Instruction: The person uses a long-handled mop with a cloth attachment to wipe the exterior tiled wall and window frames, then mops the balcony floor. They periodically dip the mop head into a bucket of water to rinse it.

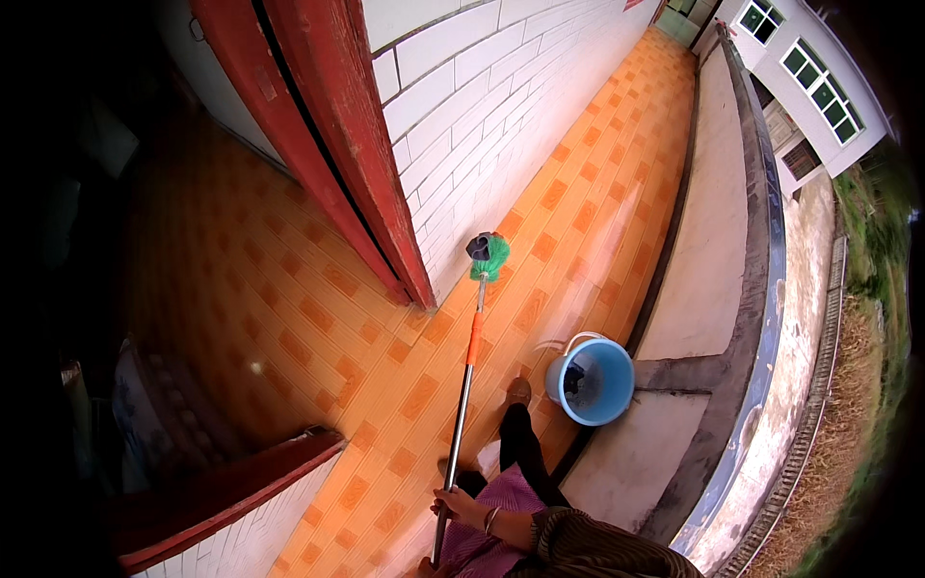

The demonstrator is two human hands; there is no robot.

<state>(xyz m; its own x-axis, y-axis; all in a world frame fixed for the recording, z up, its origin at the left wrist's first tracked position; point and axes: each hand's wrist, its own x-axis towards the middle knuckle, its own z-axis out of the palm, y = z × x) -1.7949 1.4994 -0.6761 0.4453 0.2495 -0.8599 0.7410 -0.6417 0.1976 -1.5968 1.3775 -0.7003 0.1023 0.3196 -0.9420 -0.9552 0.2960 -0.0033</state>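
A long-handled brush (465, 387) slants away from me across the tiled walkway, its silver pole marked by an orange section. At its far end is a green bristly head (493, 258) with a dark cloth-like piece (480, 247) against it, near the foot of the white brick wall. My right hand (461, 507), with a bracelet at the wrist, wraps round the lower pole. Below it, my left hand (433, 569) is closed at the pole's near end, partly cut off by the lower edge.
A light blue bucket (626, 378) with something dark inside stands right of my foot, by the low parapet (692, 260). A red door frame (385, 193) borders a dim doorway at left. Another red-edged wall end (241, 503) is at lower left. Orange tiled floor (597, 193) runs ahead.
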